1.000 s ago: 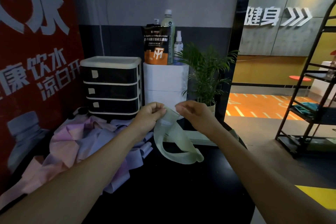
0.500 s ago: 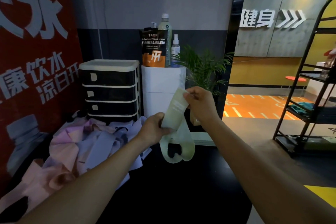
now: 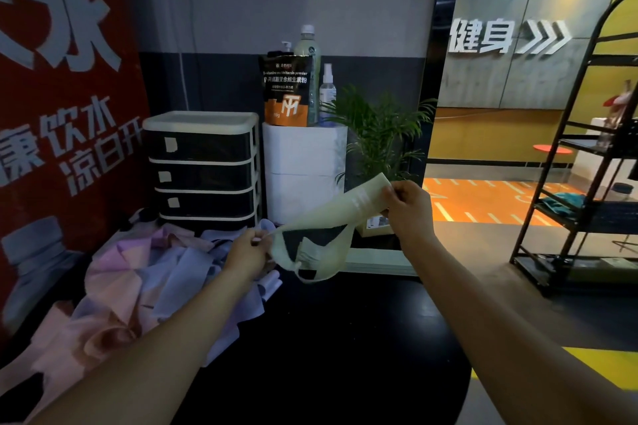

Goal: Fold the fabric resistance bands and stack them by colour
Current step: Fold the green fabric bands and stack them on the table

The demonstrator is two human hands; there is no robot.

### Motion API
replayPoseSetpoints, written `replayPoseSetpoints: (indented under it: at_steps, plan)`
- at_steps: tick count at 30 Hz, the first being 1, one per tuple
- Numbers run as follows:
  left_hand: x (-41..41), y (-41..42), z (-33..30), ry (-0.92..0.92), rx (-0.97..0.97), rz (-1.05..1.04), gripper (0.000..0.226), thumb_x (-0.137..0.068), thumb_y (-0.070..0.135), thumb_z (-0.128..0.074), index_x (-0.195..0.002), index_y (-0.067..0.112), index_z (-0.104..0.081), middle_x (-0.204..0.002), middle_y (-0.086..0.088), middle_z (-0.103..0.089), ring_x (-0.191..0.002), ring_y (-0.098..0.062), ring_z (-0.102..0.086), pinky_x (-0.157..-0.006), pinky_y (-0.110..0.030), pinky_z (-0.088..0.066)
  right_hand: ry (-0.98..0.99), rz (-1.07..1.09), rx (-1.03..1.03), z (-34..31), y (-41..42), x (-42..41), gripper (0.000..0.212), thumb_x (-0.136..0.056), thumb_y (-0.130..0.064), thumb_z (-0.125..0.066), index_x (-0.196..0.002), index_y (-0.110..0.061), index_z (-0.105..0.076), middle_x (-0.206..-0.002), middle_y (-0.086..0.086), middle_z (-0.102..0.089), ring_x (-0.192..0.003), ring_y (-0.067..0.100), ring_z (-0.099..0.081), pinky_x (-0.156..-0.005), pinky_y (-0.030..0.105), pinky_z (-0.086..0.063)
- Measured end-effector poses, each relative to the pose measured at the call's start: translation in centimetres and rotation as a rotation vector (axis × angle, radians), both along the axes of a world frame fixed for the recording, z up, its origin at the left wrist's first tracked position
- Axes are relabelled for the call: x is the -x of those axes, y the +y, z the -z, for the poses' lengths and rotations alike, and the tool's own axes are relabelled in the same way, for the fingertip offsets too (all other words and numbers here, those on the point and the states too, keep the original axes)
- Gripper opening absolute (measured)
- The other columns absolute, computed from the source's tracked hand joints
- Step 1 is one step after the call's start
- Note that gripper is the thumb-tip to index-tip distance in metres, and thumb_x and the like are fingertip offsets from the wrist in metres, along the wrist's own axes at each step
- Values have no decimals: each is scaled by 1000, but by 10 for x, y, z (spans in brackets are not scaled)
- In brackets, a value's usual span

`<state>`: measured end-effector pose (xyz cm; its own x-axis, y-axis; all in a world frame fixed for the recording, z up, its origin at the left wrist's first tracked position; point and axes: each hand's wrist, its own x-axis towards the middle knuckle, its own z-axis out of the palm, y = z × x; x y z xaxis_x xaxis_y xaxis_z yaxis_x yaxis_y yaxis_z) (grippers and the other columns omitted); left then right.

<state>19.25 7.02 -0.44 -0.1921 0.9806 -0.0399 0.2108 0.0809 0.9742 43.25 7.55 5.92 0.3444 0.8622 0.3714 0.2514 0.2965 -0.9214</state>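
A pale green fabric band [image 3: 340,209] hangs in the air above the black table [image 3: 345,338]. My right hand [image 3: 409,205] pinches its upper right end. My left hand [image 3: 248,252] pinches its lower left end, so the band stretches slantwise between them. A slack loop of it droops beneath. A loose pile of pink and lilac bands [image 3: 138,279] lies on the table's left side, under my left forearm.
A black drawer unit [image 3: 202,166] stands at the back left, a white box [image 3: 303,172] with a pouch [image 3: 286,90] and bottles beside it, then a potted plant [image 3: 379,134]. A black shelf rack [image 3: 587,183] stands at the right.
My right hand has drawn the band's end out to the right, my left hand has moved left and down, and the band now stretches wider between them.
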Motion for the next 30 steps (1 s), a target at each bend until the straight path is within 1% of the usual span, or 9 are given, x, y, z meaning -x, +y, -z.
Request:
replayPoseSetpoints:
  at_steps: [3, 6, 8, 10, 13, 17, 23, 27, 30]
  plan:
    - [-11, -4, -12, -347, -31, -2, 15, -100, 14, -42, -87, 7, -49, -89, -10, -56, -73, -22, -56, -59, -33, -50, 11, 29, 50, 11, 4, -5, 12, -92, -14, -53, -87, -7, -63, -82, 10, -62, -80, 30, -62, -79, 55, -53]
    - [-15, -4, -16, -391, -54, 3, 20, -100, 13, -42, -83, 10, -51, -83, -9, -59, -69, -19, -57, -50, -26, -51, -1, 56, 79, 19, 6, -10, 14, -91, -14, -53, -91, -5, -64, -85, 12, -62, -82, 30, -61, -80, 50, -54]
    - [-14, -2, -14, -399, -39, 55, 20, -100, 13, -42, -82, 8, -52, -81, -10, -60, -72, -20, -57, -55, -26, -52, -35, 76, 90, 23, 6, -14, 15, -92, -13, -51, -91, -4, -63, -83, 11, -60, -79, 28, -58, -72, 41, -51]
    - [-11, -3, -12, -274, -53, 166, 22, -99, 17, -44, -84, 5, -53, -80, -15, -57, -74, -23, -54, -65, -30, -45, -46, 115, 109, 26, 7, -20, 16, -92, -13, -50, -95, -4, -63, -86, 12, -60, -82, 29, -57, -69, 37, -46]
    - [0, -5, -10, 222, -88, 258, 44, -94, 29, -53, -58, 15, -33, -48, 4, -33, -47, -8, -33, -51, -22, -30, -50, 198, 148, 33, 6, -35, 20, -92, -12, -49, -102, -2, -63, -92, 12, -61, -84, 27, -54, -63, 29, -39]
    - [3, -3, -7, 684, -123, 263, 51, -92, 42, -52, -56, 16, -28, -51, 3, -27, -50, -10, -29, -51, -25, -23, -129, 225, 191, 46, 2, -44, 21, -91, -11, -50, -104, -1, -64, -95, 12, -61, -87, 26, -53, -72, 29, -35]
    - [2, -2, 0, 782, -115, 417, 24, -90, 34, -59, -94, 11, -59, -83, -2, -60, -75, -16, -54, -74, -31, -45, -116, 259, 265, 63, -4, -58, 21, -91, -9, -48, -101, 0, -64, -93, 14, -61, -86, 29, -53, -71, 30, -34]
    - [-1, 5, 7, 904, -19, 592, 33, -94, 34, -52, -63, 22, -45, -61, 4, -45, -59, -14, -43, -81, -35, -45, -70, 266, 284, 76, -8, -66, 20, -89, -10, -50, -100, 0, -65, -85, 14, -60, -85, 35, -59, -68, 36, -44]
    - [-9, 7, 11, 938, 2, 614, 38, -95, 28, -51, -62, 19, -34, -61, 3, -34, -57, -12, -31, -69, -33, -35, -55, 270, 306, 81, -10, -70, 18, -89, -11, -51, -99, -2, -64, -87, 15, -61, -86, 38, -60, -75, 46, -53]
